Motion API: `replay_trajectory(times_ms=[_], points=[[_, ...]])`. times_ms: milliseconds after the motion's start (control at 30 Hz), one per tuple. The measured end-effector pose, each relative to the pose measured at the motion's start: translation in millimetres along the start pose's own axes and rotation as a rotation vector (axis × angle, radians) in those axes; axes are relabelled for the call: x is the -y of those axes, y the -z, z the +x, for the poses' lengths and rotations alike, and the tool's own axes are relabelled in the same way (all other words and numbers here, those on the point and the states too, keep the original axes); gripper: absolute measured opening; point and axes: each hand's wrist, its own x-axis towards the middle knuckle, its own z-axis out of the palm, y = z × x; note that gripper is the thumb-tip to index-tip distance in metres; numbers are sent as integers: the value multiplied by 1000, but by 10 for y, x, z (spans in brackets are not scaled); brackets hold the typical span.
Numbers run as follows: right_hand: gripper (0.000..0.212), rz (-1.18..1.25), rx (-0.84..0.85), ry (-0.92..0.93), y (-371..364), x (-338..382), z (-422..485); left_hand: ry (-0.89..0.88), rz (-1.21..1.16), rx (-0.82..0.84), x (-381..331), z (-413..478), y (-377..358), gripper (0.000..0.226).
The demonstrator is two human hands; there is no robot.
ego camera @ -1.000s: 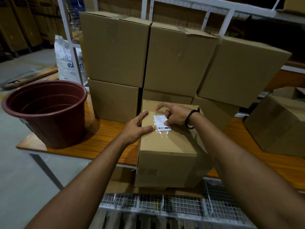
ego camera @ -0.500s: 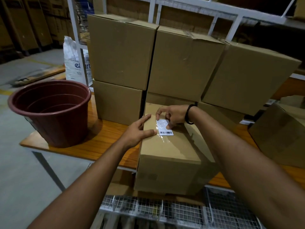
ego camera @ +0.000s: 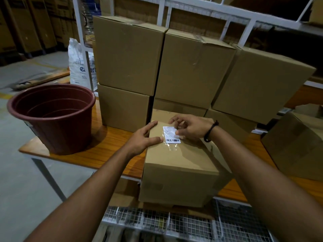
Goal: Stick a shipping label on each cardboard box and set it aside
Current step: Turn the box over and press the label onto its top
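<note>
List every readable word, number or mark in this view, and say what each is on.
"e" then "art": blue letters on the white sack; the shelf post hides the middle.
Shipping label on the near box: barcode and small print, too small to read.
Stacked cardboard boxes: no print visible.

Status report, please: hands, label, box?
Left hand flat on cardboard box, left edge. Right hand presses shipping label onto its top. Maroon bucket apart, at left.

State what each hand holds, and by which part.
Nothing is gripped: left hand lies flat on the top left edge of the brown cardboard box; right hand presses the white barcode shipping label onto it.
</note>
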Motion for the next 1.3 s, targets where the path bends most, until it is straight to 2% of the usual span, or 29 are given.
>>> replay_trajectory(times_ms=[100, 267, 400, 567, 1133, 1300], points=[[18, -100, -179, 142, -109, -237, -298, -10, -7, -1, 5, -6, -10, 75], [21, -350, -260, 248, -127, -298, -473, -6, 13, -5, -5, 7, -4, 74], [24, -451, -313, 296, -156, -230, -362, -7, 35, -14, -7, 2, 12, 74], [31, -405, -292, 257, -112, -214, -319, -6, 37, -4, 1, -6, 22, 74], [29, -556, -320, 293, -152, -190, -344, -4, 61, 3, 68, 35, 42, 76], [33, -586, -277, 284, -150, -150, -374, 0, 77, -5, 93, 52, 55, 76]])
